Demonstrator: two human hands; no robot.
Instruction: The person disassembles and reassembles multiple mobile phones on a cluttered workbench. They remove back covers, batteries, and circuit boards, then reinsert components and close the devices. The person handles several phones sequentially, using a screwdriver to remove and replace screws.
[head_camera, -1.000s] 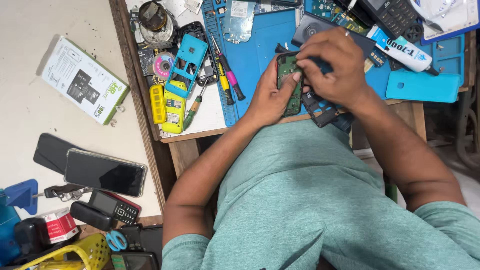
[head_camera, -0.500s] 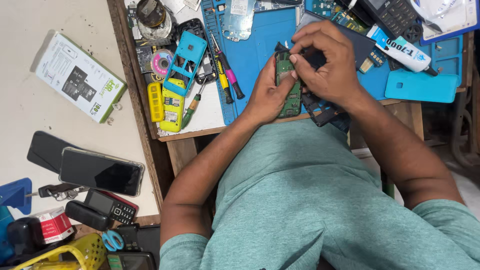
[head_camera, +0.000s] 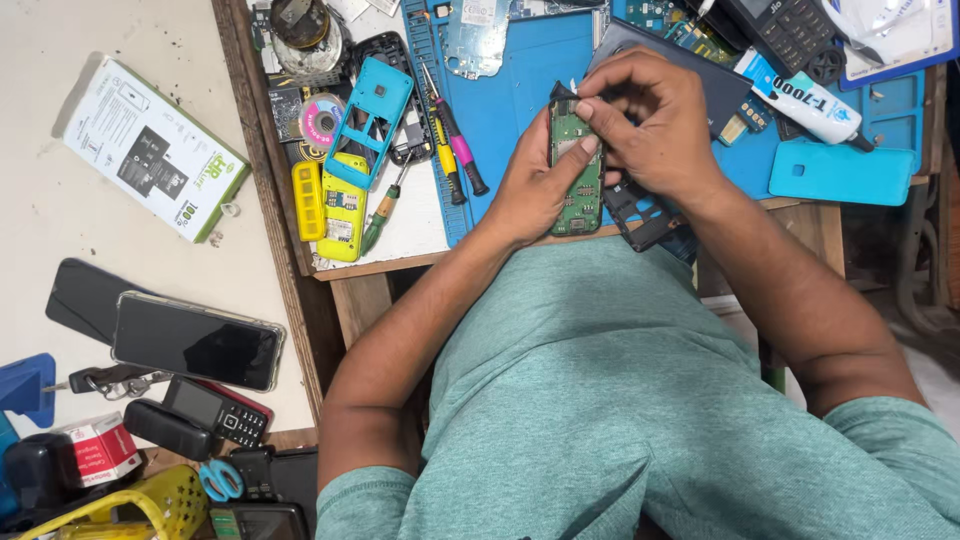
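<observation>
Two hands, left (head_camera: 535, 190) and right (head_camera: 655, 125), meet on one green circuit board (head_camera: 577, 165). On the bench (head_camera: 420, 225): two screwdrivers (head_camera: 455, 140), two yellow phone parts (head_camera: 330, 205), one turquoise phone frame (head_camera: 370, 110), one glue tube (head_camera: 805, 100). On the floor: one smartphone (head_camera: 197, 340), one box (head_camera: 150, 148)

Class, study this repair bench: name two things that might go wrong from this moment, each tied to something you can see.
1. The left hand holds the green circuit board at the table's edge while the right hand pinches a small dark part at its top; a slip might drop either off the bench.
2. Screwdrivers, a yellow phone housing and a glue tube crowd the blue mat; an elbow might knock them.
</observation>
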